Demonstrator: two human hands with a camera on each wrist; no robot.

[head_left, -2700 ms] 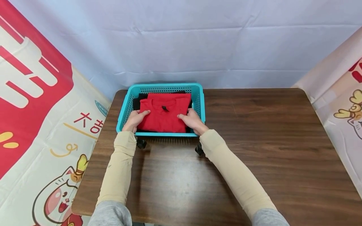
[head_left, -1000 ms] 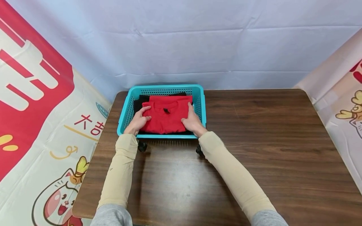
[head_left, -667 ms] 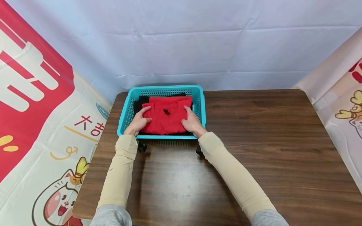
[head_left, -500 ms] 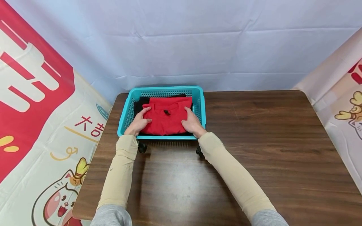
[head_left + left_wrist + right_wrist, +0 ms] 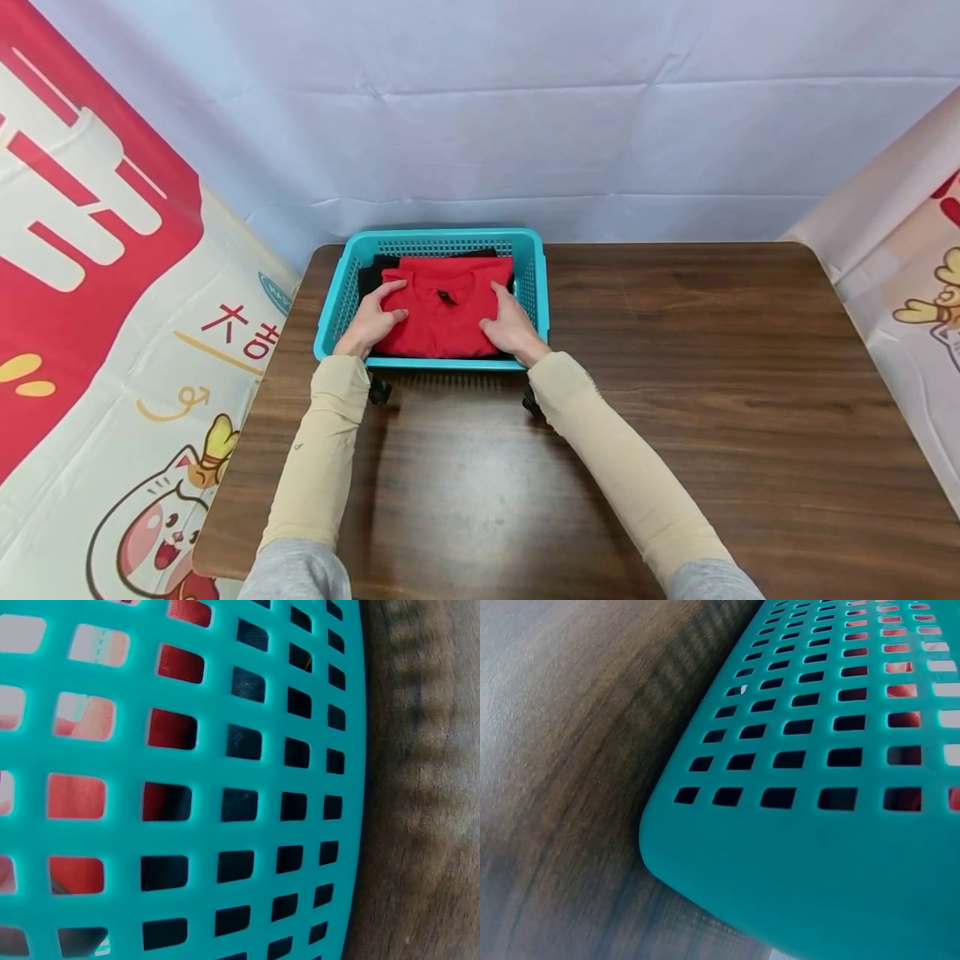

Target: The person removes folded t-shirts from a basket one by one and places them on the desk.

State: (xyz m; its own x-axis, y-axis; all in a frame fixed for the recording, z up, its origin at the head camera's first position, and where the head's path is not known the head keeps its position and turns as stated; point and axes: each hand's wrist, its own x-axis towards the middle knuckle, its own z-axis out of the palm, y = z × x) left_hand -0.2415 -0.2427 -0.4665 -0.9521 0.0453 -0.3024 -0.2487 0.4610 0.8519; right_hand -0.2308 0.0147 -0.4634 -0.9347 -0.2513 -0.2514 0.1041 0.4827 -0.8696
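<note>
Left hand (image 5: pixel 369 320) and right hand (image 5: pixel 513 325) splayed, we seemingly settled the folded red cloth shirt (image 5: pixel 446 329) in the turquoise plastic basket (image 5: pixel 442 364); withdrawal beckoned.

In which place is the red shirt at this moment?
In the head view, the red shirt lies just left of centre, inside the turquoise basket, over black cloth, between the left hand and the right hand.

The dark brown surface (image 5: pixel 712 375), streaked with wood grain and rounded at its far corners, carries a turquoise basket (image 5: pixel 450 364). The basket stands upright near the far left corner, its long side roughly parallel to the far edge. Rows of rectangular openings perforate its walls. A pale glare (image 5: pixel 487 492) lies in front of it, and a banded shadow (image 5: pixel 409 742) borders its base.
</note>
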